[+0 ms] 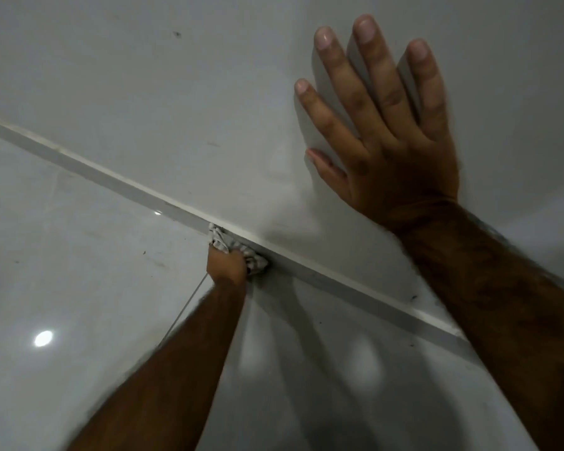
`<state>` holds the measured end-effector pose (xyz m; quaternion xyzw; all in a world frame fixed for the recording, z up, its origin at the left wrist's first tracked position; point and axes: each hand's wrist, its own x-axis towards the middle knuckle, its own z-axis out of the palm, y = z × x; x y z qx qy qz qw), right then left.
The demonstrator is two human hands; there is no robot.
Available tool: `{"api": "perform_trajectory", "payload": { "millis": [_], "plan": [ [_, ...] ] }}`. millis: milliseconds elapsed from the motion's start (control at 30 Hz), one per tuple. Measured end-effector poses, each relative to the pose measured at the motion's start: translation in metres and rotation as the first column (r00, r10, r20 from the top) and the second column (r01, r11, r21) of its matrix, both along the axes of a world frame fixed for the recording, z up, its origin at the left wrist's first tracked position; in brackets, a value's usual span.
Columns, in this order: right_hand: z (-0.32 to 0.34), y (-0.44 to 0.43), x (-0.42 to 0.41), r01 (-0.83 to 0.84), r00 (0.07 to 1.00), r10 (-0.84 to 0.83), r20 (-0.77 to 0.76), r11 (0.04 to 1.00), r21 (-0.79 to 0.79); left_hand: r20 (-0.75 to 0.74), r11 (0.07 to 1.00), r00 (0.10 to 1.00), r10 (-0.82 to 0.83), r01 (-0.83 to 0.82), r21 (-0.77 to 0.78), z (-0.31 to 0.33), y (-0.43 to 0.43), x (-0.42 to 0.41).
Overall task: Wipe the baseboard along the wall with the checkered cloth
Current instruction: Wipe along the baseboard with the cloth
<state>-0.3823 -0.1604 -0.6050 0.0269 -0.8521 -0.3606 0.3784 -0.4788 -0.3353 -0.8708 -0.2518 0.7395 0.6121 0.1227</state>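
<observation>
Mid-wipe: left hand (pixel 227 263) fisted on cloth (pixel 238 250) vs baseboard (pixel 118 182); right hand (pixel 388 125) flat, splayed on wall (pixel 176 92); done/left unclear.

You face a plain pale grey wall (pixel 144 76), matte, with a few small dark specks and scuffs. Below you, a glossy grey tiled floor (pixel 62 255). It mirrors a round ceiling light as a bright spot (pixel 43 338), with a smaller glint nearer the wall. A thin grout line (pixel 183 312) crosses it. Soft shadows spread over the floor lower right. Dim, even light.
</observation>
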Motion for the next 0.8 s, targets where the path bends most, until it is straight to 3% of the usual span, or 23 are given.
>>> {"api": "perform_trajectory", "payload": {
  "millis": [67,133,233,367,467,533,633,700,800],
  "plan": [
    [0.003,0.0,0.0,-0.003,1.0,0.003,-0.003,1.0,0.003,0.093,0.997,0.993,-0.071,0.07,0.019,-0.017,0.009,0.011],
    [0.001,0.0,-0.001,-0.014,1.0,0.014,-0.005,1.0,-0.011,0.109,0.97,0.964,-0.242,0.238,0.052,-0.043,0.029,0.039],
    [-0.002,0.0,-0.002,-0.027,0.999,0.027,-0.019,0.999,-0.016,0.085,0.881,0.894,-0.44,0.412,0.23,-0.014,0.056,0.103],
    [-0.001,0.002,-0.001,-0.028,1.0,0.028,-0.011,1.0,-0.012,0.011,0.927,0.971,-0.238,0.224,0.3,0.007,0.042,0.077],
    [-0.001,0.0,0.0,-0.048,0.999,0.048,-0.009,0.999,-0.019,-0.008,0.93,0.998,0.059,-0.052,0.363,-0.023,0.016,0.015],
    [0.003,0.004,0.005,-0.068,0.998,0.067,-0.011,0.997,-0.027,-0.02,0.918,0.992,0.122,-0.105,0.382,-0.057,0.015,-0.006],
    [0.004,0.014,0.02,-0.056,0.998,0.057,0.038,0.998,-0.018,-0.03,0.912,1.0,0.004,0.009,0.41,-0.028,0.042,0.035],
    [0.003,0.023,0.032,-0.034,0.998,0.034,0.055,0.999,0.01,0.05,0.883,0.996,-0.073,0.041,0.468,-0.061,0.08,0.072],
    [0.0,0.033,0.046,-0.013,0.999,0.011,0.05,0.999,0.046,0.179,0.815,0.951,-0.252,0.109,0.57,-0.056,0.128,0.141]
  ]
}}
